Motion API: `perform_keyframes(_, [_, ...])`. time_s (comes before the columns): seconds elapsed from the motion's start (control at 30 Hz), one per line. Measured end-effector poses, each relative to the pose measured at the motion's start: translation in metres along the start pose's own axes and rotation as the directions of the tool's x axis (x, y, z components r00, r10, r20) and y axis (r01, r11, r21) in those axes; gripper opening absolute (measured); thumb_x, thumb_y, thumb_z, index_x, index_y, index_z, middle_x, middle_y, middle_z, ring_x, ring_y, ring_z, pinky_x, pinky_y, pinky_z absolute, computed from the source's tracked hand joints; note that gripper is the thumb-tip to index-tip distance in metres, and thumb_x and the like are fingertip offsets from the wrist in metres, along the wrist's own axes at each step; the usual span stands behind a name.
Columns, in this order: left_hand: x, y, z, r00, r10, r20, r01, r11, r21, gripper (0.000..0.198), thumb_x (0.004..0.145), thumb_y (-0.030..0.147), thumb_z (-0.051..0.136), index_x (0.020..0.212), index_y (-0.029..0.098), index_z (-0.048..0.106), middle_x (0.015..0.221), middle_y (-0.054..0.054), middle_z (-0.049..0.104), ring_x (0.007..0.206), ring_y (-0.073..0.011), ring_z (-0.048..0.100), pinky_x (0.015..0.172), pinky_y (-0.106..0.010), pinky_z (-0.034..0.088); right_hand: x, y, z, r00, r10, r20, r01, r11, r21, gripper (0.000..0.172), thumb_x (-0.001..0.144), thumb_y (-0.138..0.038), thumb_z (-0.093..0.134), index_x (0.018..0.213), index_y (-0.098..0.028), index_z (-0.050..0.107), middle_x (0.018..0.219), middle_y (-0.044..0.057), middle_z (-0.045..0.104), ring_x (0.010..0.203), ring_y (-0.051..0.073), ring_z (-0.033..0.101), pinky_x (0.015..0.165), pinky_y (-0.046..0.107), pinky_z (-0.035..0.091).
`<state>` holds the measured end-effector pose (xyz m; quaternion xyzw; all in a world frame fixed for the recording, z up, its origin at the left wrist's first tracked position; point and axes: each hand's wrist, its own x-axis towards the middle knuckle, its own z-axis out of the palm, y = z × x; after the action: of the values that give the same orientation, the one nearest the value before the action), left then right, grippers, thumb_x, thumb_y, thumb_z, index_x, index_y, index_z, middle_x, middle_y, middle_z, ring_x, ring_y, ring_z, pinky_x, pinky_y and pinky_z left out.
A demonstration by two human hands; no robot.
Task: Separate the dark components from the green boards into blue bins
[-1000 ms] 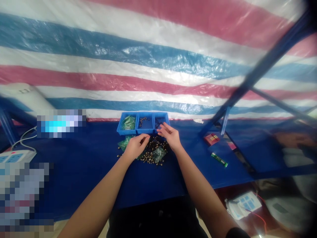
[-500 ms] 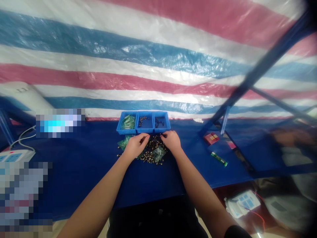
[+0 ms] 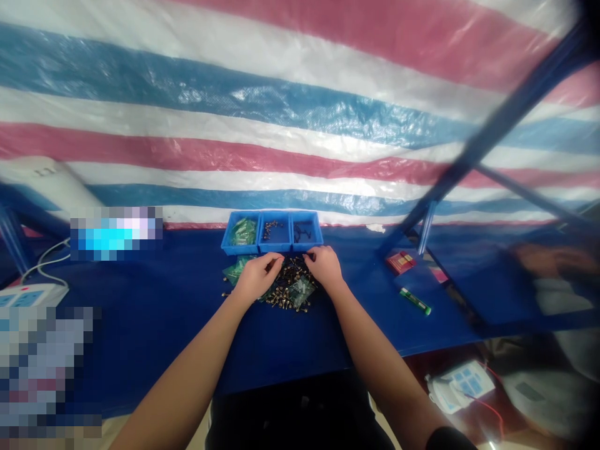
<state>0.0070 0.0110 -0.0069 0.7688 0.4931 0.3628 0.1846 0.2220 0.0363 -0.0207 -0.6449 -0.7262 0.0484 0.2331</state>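
A pile of small brass-and-black screw-like pieces (image 3: pixel 282 298) lies on the blue table, mixed with dark bits and small clear green-tinted packets (image 3: pixel 300 289). My left hand (image 3: pixel 257 275) is closed in a pinch over the pile's left side; what its fingertips hold, if anything, is too small to make out. Over the right side, my right hand (image 3: pixel 325 267) is also pinched, with a tiny dark thing at its fingertips that I cannot name. Just beyond stand three joined blue bins: the left bin (image 3: pixel 225 245) with green-tinted packets, the middle bin (image 3: pixel 274 246) with brass pieces, the right bin (image 3: pixel 307 244) with dark pieces.
On the right of the blue table (image 3: pixel 159 325) lie a red box (image 3: pixel 400 262) and a green tube (image 3: pixel 415 301). A blue metal frame (image 3: pixel 450 172) slants up behind them. At the left are a white power strip (image 3: pixel 40 299) and cables. Another person's blurred hands (image 3: pixel 553 261) show far right.
Both hands hold nearly the same pose over the pile. The whole view has shifted very slightly; nothing in the bins visibly differs.
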Motion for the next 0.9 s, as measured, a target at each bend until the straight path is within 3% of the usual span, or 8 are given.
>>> perform_keyframes(0.43, [-0.0002, -0.0009, -0.0009, 1.0, -0.007, 0.021, 0.007, 1.0, 0.002, 0.032, 0.095, 0.045, 0.045, 0.099, 0.021, 0.067, 0.073, -0.001, 0.068, 0.063, -0.0147, 0.062, 0.053, -0.02, 0.045, 0.0004, -0.0006, 0.0044, 0.998, -0.035, 0.061, 0.037, 0.998, -0.041, 0.014, 0.085, -0.023, 0.057, 0.082, -0.018, 0.069, 0.085, 0.008, 0.07, 0.084, 0.022, 0.057, 0.08, 0.03, 0.039])
perform_keyframes(0.67, [-0.0006, -0.0016, 0.0009, 1.0, 0.007, 0.007, -0.007, 1.0, -0.006, 0.036, 0.095, 0.048, 0.043, 0.098, 0.021, 0.067, 0.073, -0.001, 0.069, 0.062, -0.0152, 0.063, 0.052, -0.02, 0.045, 0.0002, -0.0008, 0.0017, 0.999, -0.012, 0.046, 0.013, 1.0, -0.012, 0.02, 0.087, -0.034, 0.058, 0.09, -0.021, 0.074, 0.085, 0.007, 0.071, 0.085, 0.022, 0.057, 0.078, 0.03, 0.04])
perform_keyframes(0.9, [0.0001, 0.0001, -0.001, 1.0, 0.011, 0.012, -0.011, 1.0, 0.013, 0.036, 0.095, 0.047, 0.043, 0.098, 0.021, 0.067, 0.075, -0.002, 0.069, 0.064, -0.016, 0.064, 0.055, -0.022, 0.047, -0.0001, -0.0046, -0.0025, 0.989, -0.128, 0.073, 0.122, 0.989, 0.08, 0.019, 0.085, -0.024, 0.058, 0.095, -0.024, 0.074, 0.08, 0.003, 0.071, 0.08, 0.02, 0.059, 0.08, 0.029, 0.042])
